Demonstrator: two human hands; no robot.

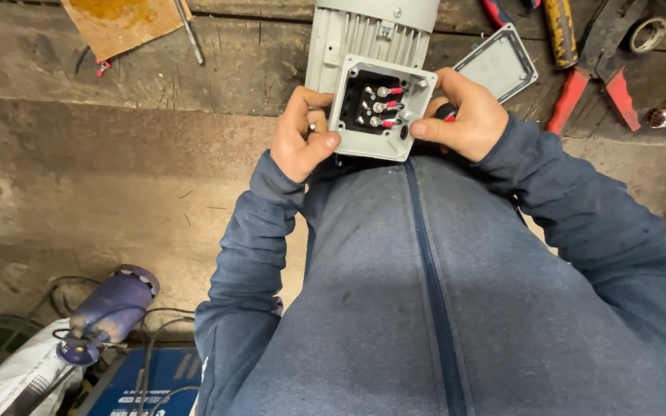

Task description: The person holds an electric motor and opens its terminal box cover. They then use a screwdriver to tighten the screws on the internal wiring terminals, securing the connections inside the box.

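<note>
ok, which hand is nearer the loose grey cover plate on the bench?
Right. The right hand grips the terminal box on its right side, just beside the cover plate. The left hand is across the box, farther off.

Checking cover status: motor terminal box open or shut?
Open. Terminal box shows bare studs and red-sleeved leads; its grey cover lies apart on the bench.

I see a grey terminal box [380, 108] with red-sleeved leads [389, 104], red-handled pliers [595, 73] at two o'clock, my blue sleeves [248, 254]
</note>
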